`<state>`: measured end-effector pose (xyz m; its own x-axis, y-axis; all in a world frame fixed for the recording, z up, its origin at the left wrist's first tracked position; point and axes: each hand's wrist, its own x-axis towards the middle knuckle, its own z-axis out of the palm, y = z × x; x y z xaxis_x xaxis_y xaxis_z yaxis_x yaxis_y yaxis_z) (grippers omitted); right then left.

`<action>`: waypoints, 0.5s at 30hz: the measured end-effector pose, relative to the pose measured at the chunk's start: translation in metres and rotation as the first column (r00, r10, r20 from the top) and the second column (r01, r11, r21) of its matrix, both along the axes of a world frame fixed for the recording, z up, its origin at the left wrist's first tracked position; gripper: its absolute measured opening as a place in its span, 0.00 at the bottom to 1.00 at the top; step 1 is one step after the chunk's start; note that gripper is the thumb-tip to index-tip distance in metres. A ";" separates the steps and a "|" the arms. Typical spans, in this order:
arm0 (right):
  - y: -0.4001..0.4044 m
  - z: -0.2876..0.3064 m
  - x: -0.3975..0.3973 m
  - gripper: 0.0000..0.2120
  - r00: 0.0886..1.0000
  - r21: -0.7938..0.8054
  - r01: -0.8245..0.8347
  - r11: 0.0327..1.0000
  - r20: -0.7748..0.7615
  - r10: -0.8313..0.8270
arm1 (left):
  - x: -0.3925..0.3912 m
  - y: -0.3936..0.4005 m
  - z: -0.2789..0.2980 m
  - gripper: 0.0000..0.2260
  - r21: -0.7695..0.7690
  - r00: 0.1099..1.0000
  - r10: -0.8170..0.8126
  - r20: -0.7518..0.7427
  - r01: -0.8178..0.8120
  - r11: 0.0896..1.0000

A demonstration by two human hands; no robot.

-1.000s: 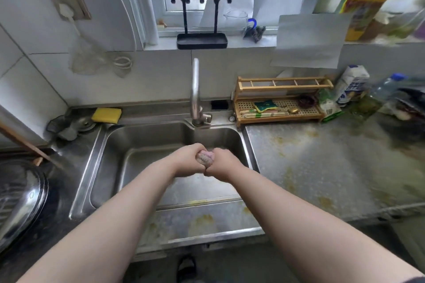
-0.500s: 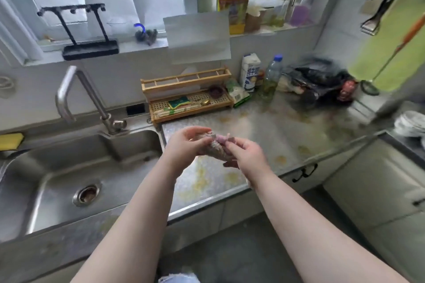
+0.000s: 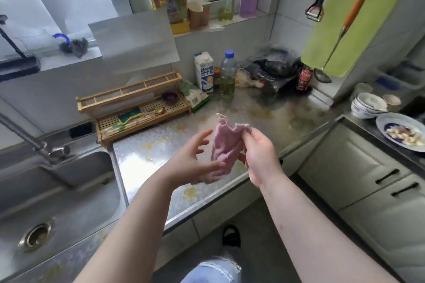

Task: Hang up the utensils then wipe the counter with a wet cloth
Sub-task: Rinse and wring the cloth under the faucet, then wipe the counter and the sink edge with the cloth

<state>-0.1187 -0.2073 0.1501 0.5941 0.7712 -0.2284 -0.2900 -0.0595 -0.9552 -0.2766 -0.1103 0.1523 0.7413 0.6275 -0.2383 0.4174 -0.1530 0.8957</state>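
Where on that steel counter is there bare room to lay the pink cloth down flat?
The steel counter is bare, though stained, from the sink edge to the front lip, below the wooden rack. Another open strip runs right toward the bowls. The back is crowded: milk carton, oil bottle, black bag.

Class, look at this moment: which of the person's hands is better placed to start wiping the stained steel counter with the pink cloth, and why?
Likely the right hand: it pinches the crumpled pink cloth above the stained steel counter. The left hand is open, fingers spread, beside and under the cloth.

Milk carton (image 3: 204, 72) stands beside oil bottle (image 3: 228, 75).
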 end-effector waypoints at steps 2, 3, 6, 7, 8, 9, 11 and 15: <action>0.008 0.000 0.024 0.13 0.991 -0.041 -0.045 0.998 0.120 0.050 | 0.034 0.007 0.003 0.27 -0.155 0.984 -0.028 0.178 0.056 0.986; 0.011 0.000 0.032 0.13 0.978 -0.067 -0.073 0.995 0.188 0.085 | 0.046 0.010 0.004 0.21 -0.215 0.970 0.002 0.245 0.052 0.975; 0.023 0.003 0.071 0.12 0.956 -0.084 -0.062 0.995 0.282 0.083 | 0.099 0.033 0.003 0.10 -0.181 0.955 0.070 0.287 -0.018 0.983; 0.028 0.006 0.089 0.12 0.951 -0.092 -0.032 0.995 0.304 0.059 | 0.118 0.042 0.002 0.04 -0.164 0.957 0.091 0.274 -0.047 0.985; 0.030 0.010 0.103 0.13 0.945 -0.094 -0.006 0.996 0.326 0.037 | 0.133 0.049 0.002 0.02 -0.156 0.958 0.104 0.267 -0.063 0.986; 0.034 0.014 0.121 0.13 0.933 -0.093 0.010 0.996 0.360 0.025 | 0.151 0.056 0.003 0.06 -0.167 0.953 0.114 0.279 -0.069 0.984; 0.039 0.022 0.147 0.14 0.896 -0.089 0.018 0.996 0.444 0.024 | 0.177 0.066 0.004 0.08 -0.154 0.947 0.139 0.291 -0.097 0.983; 0.052 0.015 0.194 0.14 0.841 -0.091 0.103 0.991 0.539 -0.038 | 0.223 0.085 0.002 0.07 -0.215 0.932 0.165 0.324 -0.097 0.972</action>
<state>0.0750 -0.1555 0.1656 0.7005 0.7113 0.0588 0.2567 -0.1742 -0.9507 -0.0534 -0.0252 0.1541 0.7132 0.6915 -0.1146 0.0901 0.0718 0.9933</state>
